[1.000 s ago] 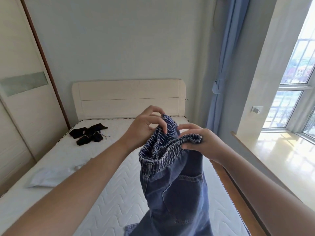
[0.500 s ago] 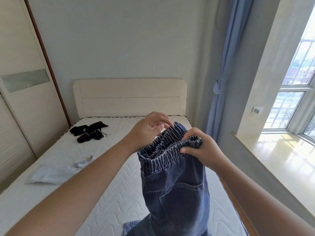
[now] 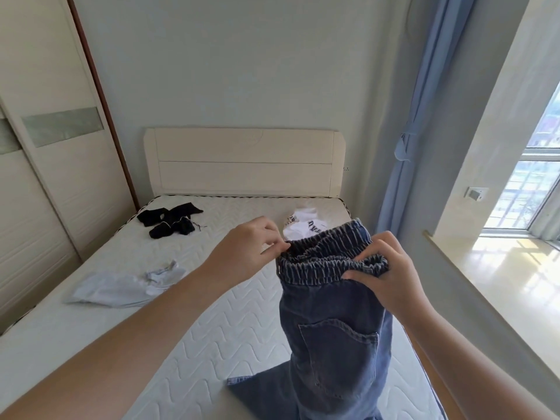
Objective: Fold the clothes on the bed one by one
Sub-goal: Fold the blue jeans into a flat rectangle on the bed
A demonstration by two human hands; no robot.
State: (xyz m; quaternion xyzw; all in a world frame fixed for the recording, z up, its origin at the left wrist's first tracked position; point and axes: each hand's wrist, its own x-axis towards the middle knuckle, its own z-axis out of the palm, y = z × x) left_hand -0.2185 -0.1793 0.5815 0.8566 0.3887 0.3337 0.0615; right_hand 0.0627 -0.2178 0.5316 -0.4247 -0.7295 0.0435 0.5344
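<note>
Bed (image 3: pixel 212 313) strewn: black (image 3: pixel 169 221), grey garments (image 3: pixel 121 286).

You stand at the foot of the bed (image 3: pixel 212 313), headboard (image 3: pixel 242 165) at the far edge. Jeans (image 3: pixel 330 322) hang above the near right part of the mattress, waistband up, legs touching the near edge. Your left hand (image 3: pixel 242 256) pinches the waistband's left end, your right hand (image 3: pixel 391 277) its right end. Behind the jeans, near the far right corner — a printed top (image 3: pixel 303 227). Dark garment (image 3: pixel 169 221) near the far left corner. Pale garment (image 3: pixel 121 287) along the left edge, midway. Wardrobe (image 3: pixel 45 177) left of the bed, curtain (image 3: pixel 421 116) and window sill (image 3: pixel 509 274) right.
</note>
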